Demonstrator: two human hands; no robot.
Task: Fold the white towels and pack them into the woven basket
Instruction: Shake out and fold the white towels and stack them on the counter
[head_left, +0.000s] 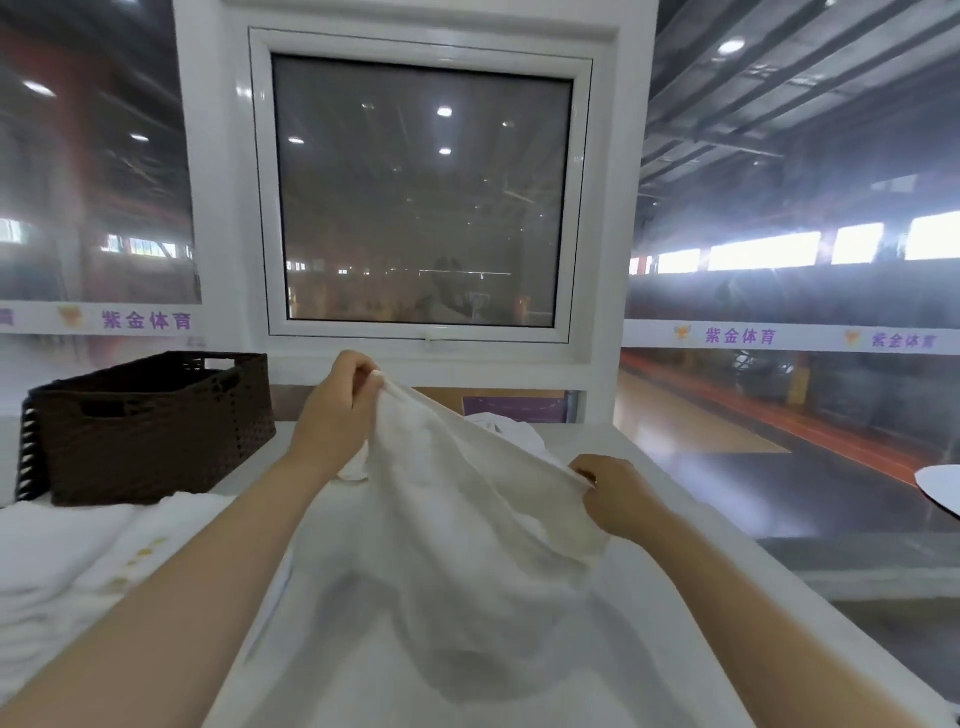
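Note:
A white towel (467, 530) hangs unfolded above the white table (649, 649), stretched between both hands. My left hand (340, 410) pinches its upper corner, raised near the window sill. Lower and to the right, my right hand (615, 493) grips the towel's other edge. The dark brown woven basket (150, 431) stands at the back left of the table, apart from both hands; its inside is hidden from here. Another crumpled white towel (511, 434) lies behind the held one.
A stack of folded white towels (67, 582) lies at the left, in front of the basket. A white-framed window (421, 192) and wall stand right behind the table. The table's right edge drops to a sports-hall floor.

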